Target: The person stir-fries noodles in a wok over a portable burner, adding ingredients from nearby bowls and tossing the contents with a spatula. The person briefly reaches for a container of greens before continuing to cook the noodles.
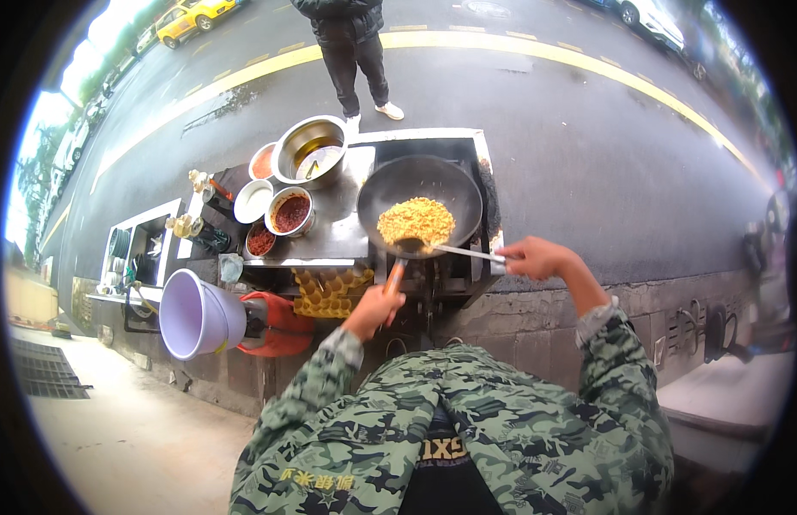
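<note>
A dark wok (459, 187) rests on the stove at the front of the cart. Yellow fried rice (416, 219), or a similar grainy food, lies heaped in its lower part. My left hand (375, 310) is closed around the wok's orange-brown handle (395, 278). In my right hand (539, 257) is the metal handle of a ladle or turner (469, 253). The tool reaches over the wok's right rim, and its dark head sits at the near edge of the food, partly covered by it.
Left of the wok, a steel counter (337, 228) bears a large metal pot (284, 158), a bowl of dark red sauce (292, 214), a white bowl (253, 201) and bottles (212, 238). Below are egg trays (328, 293) and a lilac bucket (189, 315). Beyond stands a person (350, 51).
</note>
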A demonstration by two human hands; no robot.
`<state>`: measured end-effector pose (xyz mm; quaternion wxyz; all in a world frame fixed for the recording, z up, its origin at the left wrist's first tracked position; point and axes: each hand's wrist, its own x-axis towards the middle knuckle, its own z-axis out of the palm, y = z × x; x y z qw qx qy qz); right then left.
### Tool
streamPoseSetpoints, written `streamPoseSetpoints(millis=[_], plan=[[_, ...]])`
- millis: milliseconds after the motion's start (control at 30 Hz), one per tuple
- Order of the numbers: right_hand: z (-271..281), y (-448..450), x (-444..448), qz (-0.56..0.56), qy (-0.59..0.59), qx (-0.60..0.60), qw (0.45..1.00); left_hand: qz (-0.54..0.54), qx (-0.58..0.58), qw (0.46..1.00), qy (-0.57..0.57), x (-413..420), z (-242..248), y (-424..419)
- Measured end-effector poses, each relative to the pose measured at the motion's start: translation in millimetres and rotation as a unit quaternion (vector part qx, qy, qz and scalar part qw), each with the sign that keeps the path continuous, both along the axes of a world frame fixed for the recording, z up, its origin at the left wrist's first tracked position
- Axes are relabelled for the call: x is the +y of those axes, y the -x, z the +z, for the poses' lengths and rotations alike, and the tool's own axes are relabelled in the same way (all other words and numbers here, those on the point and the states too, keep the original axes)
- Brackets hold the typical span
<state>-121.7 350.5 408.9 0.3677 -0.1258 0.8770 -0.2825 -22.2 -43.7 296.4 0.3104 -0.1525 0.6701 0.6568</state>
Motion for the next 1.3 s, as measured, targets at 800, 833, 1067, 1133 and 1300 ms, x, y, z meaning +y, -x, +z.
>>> streamPoseSetpoints(millis=[800,833,1067,1133,1300], plan=[[-181.6,37.2,-90.9,-0.163,0.010,0.189,0.968,0.136,-0.129,0.980,-0.068,-72.1,-106.1,-91.2],[-168.1,38.2,-92.5,-0.170,0.010,0.172,0.970,0.157,-0.137,0.977,-0.049,-83.6,-121.3,-115.5],[-125.5,16.6,-78.7,-0.095,-0.062,0.138,0.984,0.201,-0.218,0.946,0.128,-181.7,-243.7,-322.3],[-112.3,16.5,-66.5,-0.100,-0.059,0.168,0.979,0.233,-0.262,0.924,0.151,-198.2,-245.8,-368.3],[-164.8,57.6,-38.8,-0.084,-0.076,0.225,0.968,0.474,-0.243,0.840,0.100,-157.2,-246.9,-449.0]])
